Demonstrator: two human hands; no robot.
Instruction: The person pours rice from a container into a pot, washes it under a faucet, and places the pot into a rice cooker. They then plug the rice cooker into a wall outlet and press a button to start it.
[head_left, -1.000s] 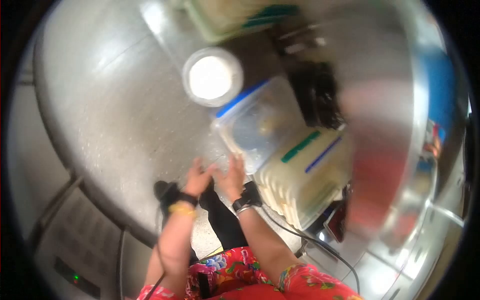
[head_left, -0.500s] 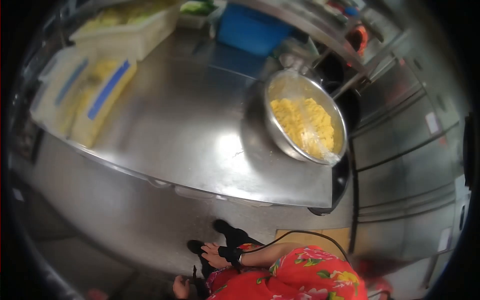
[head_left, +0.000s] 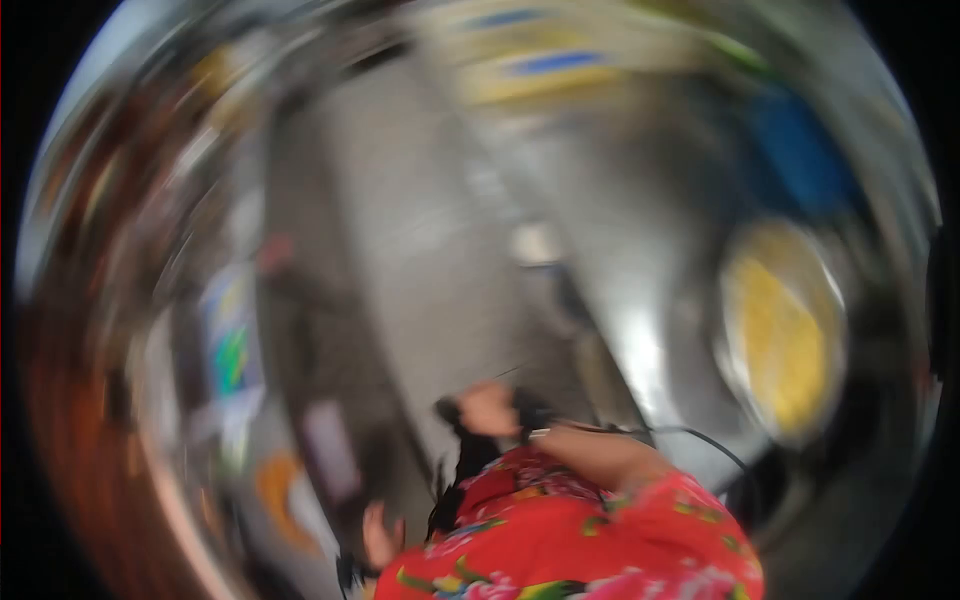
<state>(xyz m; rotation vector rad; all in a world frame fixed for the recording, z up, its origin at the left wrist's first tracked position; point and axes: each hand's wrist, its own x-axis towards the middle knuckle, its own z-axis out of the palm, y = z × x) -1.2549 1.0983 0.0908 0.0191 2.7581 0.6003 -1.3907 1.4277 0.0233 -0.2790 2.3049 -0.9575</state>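
Observation:
Motion blurs the whole view. My right hand [head_left: 488,408] hangs in front of the red flowered clothing, above the floor, with a black band at the wrist; its fingers are smeared and nothing distinct shows in it. Lower and further left is my left hand [head_left: 382,535], its thumb and fingers apart, holding nothing. Neither hand touches the steel table [head_left: 640,210] to the right. On that table stands a metal bowl [head_left: 735,345] of yellow food [head_left: 785,345].
Yellow-filled containers with blue strips [head_left: 555,64] stand at the top. A blue bin [head_left: 800,150] is at the upper right. The grey floor [head_left: 410,230] runs up the middle. Blurred shelving or goods fill the left side. A black cable crosses at the lower right.
The view has swung left, so the table, bowl and bin sit further right, and the left side of the room shows. My right hand appears higher and further right.

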